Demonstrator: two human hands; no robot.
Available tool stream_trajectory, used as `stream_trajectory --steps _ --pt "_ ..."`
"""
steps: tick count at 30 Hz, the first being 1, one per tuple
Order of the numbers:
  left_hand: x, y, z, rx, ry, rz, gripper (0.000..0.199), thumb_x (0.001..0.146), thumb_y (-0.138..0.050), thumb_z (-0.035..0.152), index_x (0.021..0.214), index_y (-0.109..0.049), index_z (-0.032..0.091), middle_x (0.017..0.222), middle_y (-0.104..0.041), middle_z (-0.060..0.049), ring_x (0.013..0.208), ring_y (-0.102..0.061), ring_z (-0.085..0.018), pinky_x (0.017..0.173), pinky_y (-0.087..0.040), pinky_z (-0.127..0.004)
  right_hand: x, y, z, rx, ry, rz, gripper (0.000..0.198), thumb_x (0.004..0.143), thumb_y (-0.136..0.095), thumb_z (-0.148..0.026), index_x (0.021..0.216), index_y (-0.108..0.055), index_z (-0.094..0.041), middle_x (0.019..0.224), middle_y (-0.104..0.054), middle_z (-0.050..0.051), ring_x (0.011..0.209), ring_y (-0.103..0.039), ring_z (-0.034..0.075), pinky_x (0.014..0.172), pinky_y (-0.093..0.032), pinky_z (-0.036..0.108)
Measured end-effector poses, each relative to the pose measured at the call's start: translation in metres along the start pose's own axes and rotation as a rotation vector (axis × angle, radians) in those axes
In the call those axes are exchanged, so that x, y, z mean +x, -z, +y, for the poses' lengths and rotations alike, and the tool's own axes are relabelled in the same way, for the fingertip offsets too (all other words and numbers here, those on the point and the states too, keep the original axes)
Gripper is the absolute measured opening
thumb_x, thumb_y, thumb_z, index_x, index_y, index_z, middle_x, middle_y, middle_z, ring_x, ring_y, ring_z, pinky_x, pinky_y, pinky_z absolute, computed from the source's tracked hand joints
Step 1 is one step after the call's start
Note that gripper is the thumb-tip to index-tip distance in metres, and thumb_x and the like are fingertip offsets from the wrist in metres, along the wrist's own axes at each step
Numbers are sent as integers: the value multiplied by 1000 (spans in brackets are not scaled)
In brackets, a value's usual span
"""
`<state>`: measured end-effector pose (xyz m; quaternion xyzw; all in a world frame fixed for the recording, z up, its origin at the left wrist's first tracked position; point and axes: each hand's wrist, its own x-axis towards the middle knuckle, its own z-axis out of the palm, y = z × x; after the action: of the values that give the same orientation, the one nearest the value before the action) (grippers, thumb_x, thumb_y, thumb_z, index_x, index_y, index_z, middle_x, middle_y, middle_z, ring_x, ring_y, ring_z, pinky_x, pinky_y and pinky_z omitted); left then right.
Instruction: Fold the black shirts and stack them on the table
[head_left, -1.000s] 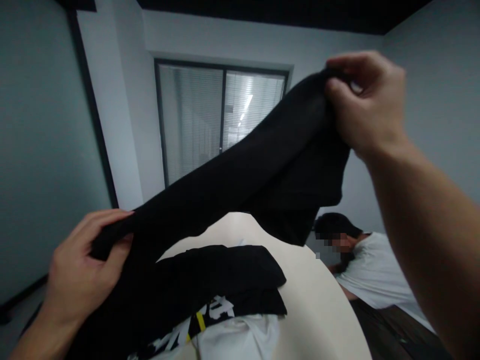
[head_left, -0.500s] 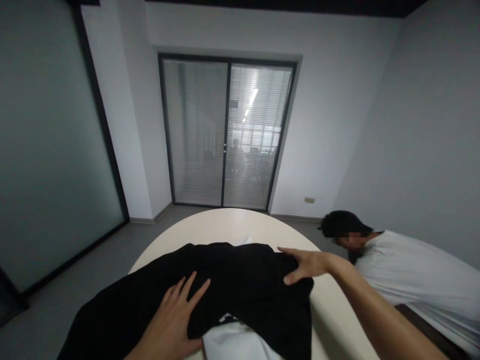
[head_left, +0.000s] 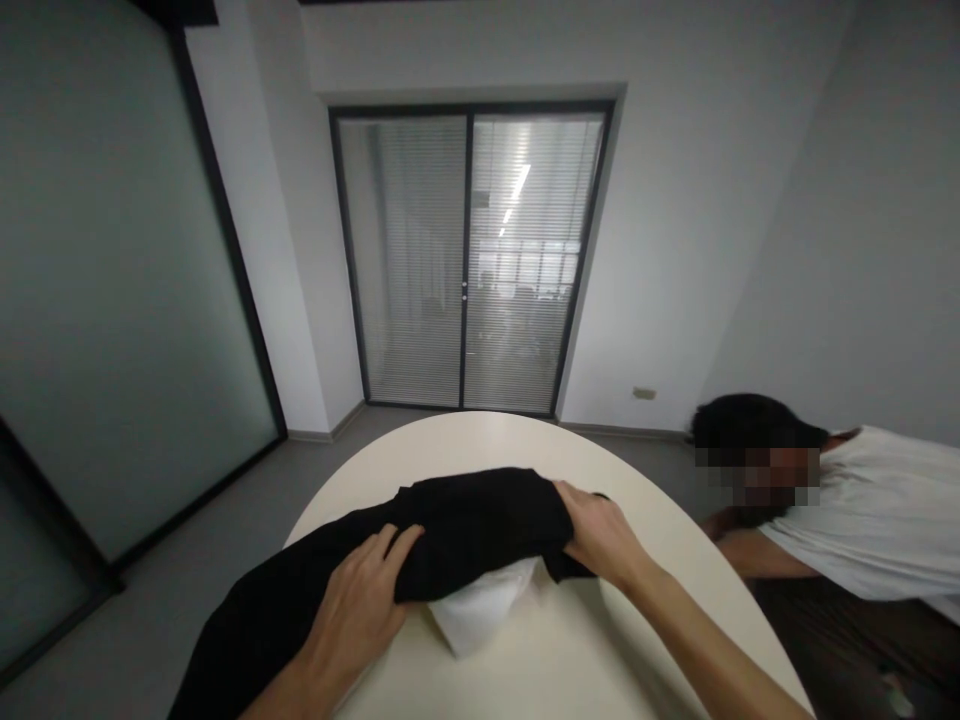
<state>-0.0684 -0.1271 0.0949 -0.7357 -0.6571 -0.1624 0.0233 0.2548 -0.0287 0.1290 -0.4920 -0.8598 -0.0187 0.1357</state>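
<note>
A black garment (head_left: 480, 520) lies bunched in a long band across the round table, its left part hanging over the near left edge. My left hand (head_left: 367, 580) rests over the middle of the garment, its fingers curled round the cloth. Over the garment's right end, my right hand (head_left: 604, 530) grips the cloth, the fingertips hidden in the folds. A white piece of cloth or thin sheet (head_left: 484, 605) sticks out from under the garment between my hands; its kind is unclear.
The round cream table (head_left: 465, 440) has a curved edge on all sides. On the right, a person in a white shirt (head_left: 885, 510) bends low beside it. Glass doors with blinds (head_left: 465, 260) stand behind, and a frosted glass panel (head_left: 127, 280) is on the left.
The near part of the garment has moved away from me, baring table in front. Both hands have gone from lying spread on the cloth to gripping it. The person has shifted right.
</note>
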Motion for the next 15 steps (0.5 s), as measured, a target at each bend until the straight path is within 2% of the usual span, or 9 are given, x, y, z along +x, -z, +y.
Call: stream_trajectory --steps 3,5,7,9,11,13,14,15 --pt "4 35 2 -83 28 84 68 73 -52 10 138 -50 29 129 -61 -5 112 -63 -24 94 -50 -34 17 31 0 -67 81 230 64 76 -54 -15 140 -46 -17 127 -64 15 112 -63 32 93 -50 40" --pt "14 56 -1 -176 -3 77 60 75 -56 16 133 -53 30 127 -62 -3 108 -65 -23 93 -50 -33 34 49 -4 -80 120 285 66 77 -58 -19 142 -44 -19 127 -63 14 107 -65 31 91 -50 41" --pt "28 66 -6 -206 19 38 46 81 -57 26 127 -58 30 126 -63 -3 107 -66 -24 93 -50 -33 56 55 -7 -63 138 281 67 80 -60 -25 144 -42 -23 134 -59 13 106 -65 30 91 -51 41" --pt "42 59 -10 -171 67 -44 40 84 -56 37 122 -63 26 129 -62 -7 108 -66 -26 93 -49 -34 79 44 -11 -37 146 207 70 79 -64 -28 145 -41 -25 144 -49 12 115 -61 29 96 -48 41" --pt "50 38 -11 -104 115 -128 48 85 -55 48 124 -63 21 143 -52 -14 114 -64 -31 99 -46 -41 96 15 -15 -76 95 39 75 74 -70 -25 144 -46 -25 149 -44 13 130 -50 34 108 -38 48" --pt "48 15 -10 -52 117 -161 76 82 -58 55 146 -44 17 155 -35 -21 133 -47 -39 108 -37 -53 103 -21 -20 -147 -52 -187 82 67 -73 -19 145 -46 -27 152 -42 15 141 -32 43 112 -24 64" --pt "43 5 -8 -44 115 -169 88 79 -61 56 154 -31 20 159 -27 -21 141 -36 -42 111 -30 -60 102 -37 -23 -153 -122 -282 86 66 -73 -16 147 -44 -28 154 -39 15 144 -26 44 110 -21 69" --pt "35 -1 -7 -40 103 -189 100 73 -68 57 157 -23 26 163 -17 -18 145 -24 -45 111 -24 -66 98 -50 -26 -160 -173 -270 87 69 -68 -13 150 -38 -29 157 -34 15 145 -23 45 108 -21 72"
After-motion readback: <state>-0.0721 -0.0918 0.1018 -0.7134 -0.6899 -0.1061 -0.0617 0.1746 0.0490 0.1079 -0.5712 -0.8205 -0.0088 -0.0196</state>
